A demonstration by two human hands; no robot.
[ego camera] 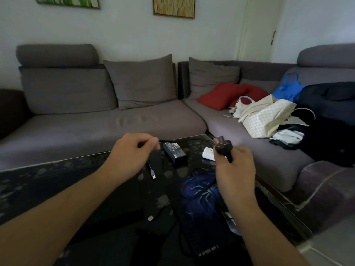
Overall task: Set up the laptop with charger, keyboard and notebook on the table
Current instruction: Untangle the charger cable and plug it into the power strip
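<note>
While curled — right hand (235,166) round plug (222,145), left hand (130,152) pinching cable (165,140).

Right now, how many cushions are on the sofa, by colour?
Grey cushions: 2
Red cushions: 2
Total: 4
</note>
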